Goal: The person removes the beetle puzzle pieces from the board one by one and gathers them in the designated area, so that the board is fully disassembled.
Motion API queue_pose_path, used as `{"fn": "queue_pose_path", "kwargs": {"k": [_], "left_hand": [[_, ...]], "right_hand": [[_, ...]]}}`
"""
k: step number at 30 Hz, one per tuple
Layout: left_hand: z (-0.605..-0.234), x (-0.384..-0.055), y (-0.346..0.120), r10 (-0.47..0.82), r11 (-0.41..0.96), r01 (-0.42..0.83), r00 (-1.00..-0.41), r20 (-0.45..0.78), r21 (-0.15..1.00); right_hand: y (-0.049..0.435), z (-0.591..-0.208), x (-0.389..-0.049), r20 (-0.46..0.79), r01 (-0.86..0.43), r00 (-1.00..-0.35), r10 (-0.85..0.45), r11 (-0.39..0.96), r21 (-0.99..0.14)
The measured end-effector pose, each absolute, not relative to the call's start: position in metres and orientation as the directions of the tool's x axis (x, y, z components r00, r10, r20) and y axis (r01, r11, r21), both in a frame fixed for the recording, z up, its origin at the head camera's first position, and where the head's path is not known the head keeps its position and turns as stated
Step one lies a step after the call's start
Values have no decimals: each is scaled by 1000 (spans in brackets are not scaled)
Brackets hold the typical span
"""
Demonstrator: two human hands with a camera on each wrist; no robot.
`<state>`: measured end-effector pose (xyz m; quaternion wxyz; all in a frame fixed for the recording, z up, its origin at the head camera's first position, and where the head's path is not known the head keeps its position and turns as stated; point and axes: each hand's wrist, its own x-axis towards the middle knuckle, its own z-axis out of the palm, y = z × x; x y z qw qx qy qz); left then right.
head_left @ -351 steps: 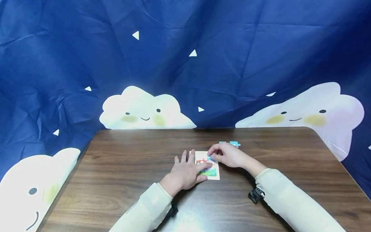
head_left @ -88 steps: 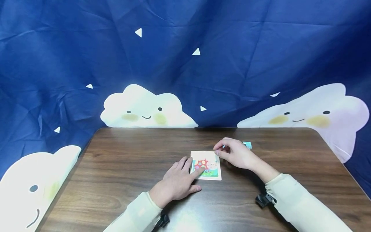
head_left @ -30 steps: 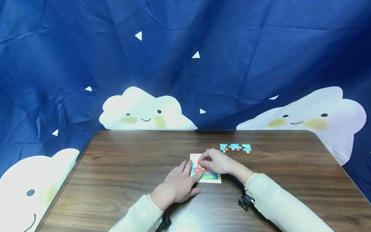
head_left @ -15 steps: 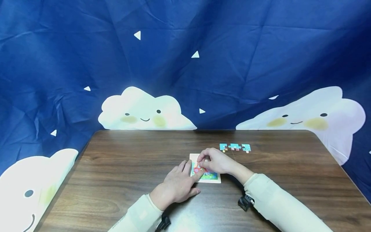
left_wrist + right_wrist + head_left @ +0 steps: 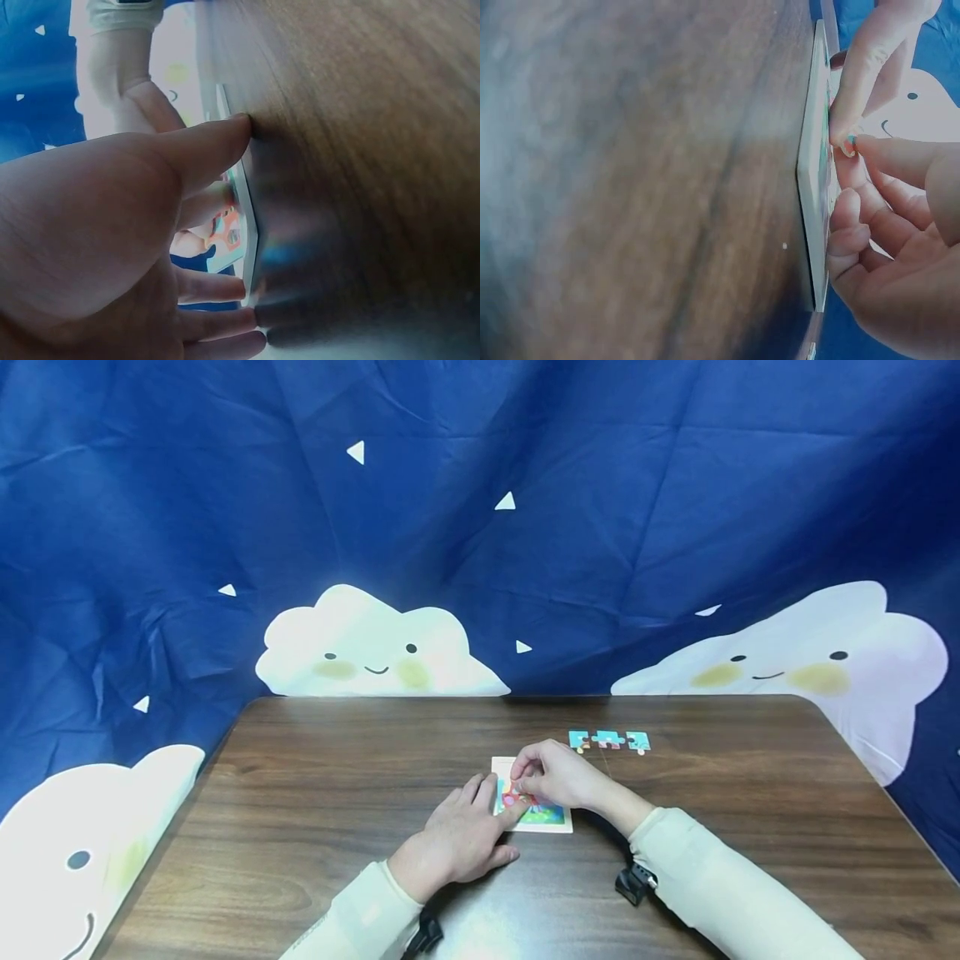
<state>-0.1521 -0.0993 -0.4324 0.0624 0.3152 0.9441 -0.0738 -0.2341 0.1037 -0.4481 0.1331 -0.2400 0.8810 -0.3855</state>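
Observation:
My left hand [image 5: 463, 833] lies flat with spread fingers on the left side of a small pale-framed jigsaw puzzle [image 5: 501, 763]. Its index finger presses on the picture; its thumb rests on the tabletop just in front of the frame. Over the puzzle's middle, my right hand [image 5: 564, 777] pinches a jigsaw piece between thumb and index finger. In the left wrist view that piece [image 5: 227, 231] is red-orange and stands tilted up from the board. The right wrist view shows just a small edge of the piece [image 5: 849, 145]. Green and blue picture parts show at the board's lower right.
Three blue jigsaw pieces lie in a row behind the puzzle: a left one [image 5: 578, 741], a middle one [image 5: 608, 740] and a right one [image 5: 638, 742]. The wooden table [image 5: 337, 760] ends at a blue cloud-print curtain [image 5: 570, 527].
Since about three seconds ago my right hand has come left from the loose pieces onto the puzzle and taken hold of a red piece. Over the last second both hands stay nearly still.

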Motion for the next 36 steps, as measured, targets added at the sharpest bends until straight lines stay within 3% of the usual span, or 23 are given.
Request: {"fn": "queue_pose_path", "kwargs": {"k": [15, 36], "left_hand": [[-429, -156, -100, 554, 812, 580, -802, -223, -67], [-428, -155, -99, 545, 818, 573, -802, -243, -56]], "right_hand": [[105, -447, -235, -43, -307, -846, -531, 551, -776], [102, -447, -229, -120, -163, -874, -472, 515, -841]]}}
